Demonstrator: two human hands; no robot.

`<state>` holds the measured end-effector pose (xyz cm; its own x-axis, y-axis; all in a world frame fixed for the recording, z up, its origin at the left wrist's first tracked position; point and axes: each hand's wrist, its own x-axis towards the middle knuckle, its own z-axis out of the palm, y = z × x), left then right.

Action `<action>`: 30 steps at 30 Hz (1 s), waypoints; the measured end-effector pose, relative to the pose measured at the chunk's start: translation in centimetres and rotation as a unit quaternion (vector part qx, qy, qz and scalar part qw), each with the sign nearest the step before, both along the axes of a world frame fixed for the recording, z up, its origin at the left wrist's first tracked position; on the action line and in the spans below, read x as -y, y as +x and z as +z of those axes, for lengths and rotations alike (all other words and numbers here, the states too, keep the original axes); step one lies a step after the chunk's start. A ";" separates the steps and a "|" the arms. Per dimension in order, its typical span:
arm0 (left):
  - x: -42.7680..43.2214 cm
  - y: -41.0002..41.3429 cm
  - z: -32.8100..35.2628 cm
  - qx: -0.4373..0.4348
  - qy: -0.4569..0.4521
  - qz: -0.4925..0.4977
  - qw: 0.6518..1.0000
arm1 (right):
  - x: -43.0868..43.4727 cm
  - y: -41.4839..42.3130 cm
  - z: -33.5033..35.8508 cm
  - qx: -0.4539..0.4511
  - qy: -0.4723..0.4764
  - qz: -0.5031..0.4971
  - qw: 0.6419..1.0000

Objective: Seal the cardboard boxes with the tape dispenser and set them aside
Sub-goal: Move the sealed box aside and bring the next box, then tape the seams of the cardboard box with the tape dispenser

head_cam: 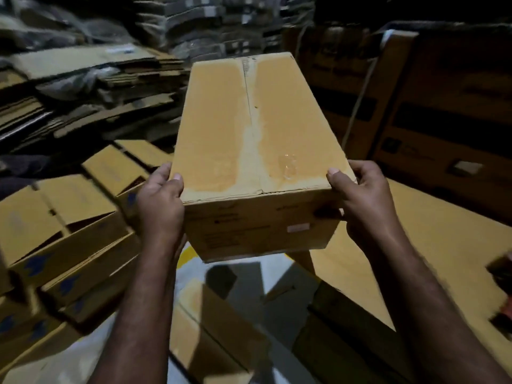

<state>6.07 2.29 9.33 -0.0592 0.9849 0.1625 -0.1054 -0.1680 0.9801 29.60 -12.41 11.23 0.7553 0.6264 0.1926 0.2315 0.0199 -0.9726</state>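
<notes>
At centre, in the air, cardboard box [257,128] is clamped between your left hand [159,200] at 9 o'clock and right hand [365,200] at 3, thumbs on top. Stiff, probably light; grip side walls, glossy top looks slippery.

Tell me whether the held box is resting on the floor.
No, the cardboard box is up in the air, gripped at its near corners by the left hand and right hand, with floor visible below.

Both arms stretched forward, left hand [159,198] and right hand [360,195] gripping opposite near corners of a held load, thumbs on top, fingers curled underneath.
</notes>
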 end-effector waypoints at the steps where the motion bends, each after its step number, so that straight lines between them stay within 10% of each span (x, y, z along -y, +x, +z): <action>1: 0.2 1.8 0.0 -0.009 0.008 -0.035 0.999 | 1.9 1.1 0.1 -0.006 0.008 -0.025 1.000; 13: 7.9 22.0 -2.8 -0.049 0.009 -0.326 0.944 | 18.9 11.6 -2.8 -0.015 -0.027 -0.265 0.964; 24: 9.7 27.2 -4.3 -0.226 0.045 -0.335 0.914 | 21.7 15.7 -5.7 -0.102 -0.036 -0.264 0.958; 30: 12.3 28.4 0.2 -0.510 0.308 -0.440 0.671 | 24.4 19.0 -6.9 -0.174 -0.076 -0.294 0.937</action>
<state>34.45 -10.00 9.55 0.9540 0.2918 0.0683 0.2436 -0.8878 0.3904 48.56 -36.81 4.30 0.9787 0.0832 -0.1875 -0.1729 -0.1569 -0.9724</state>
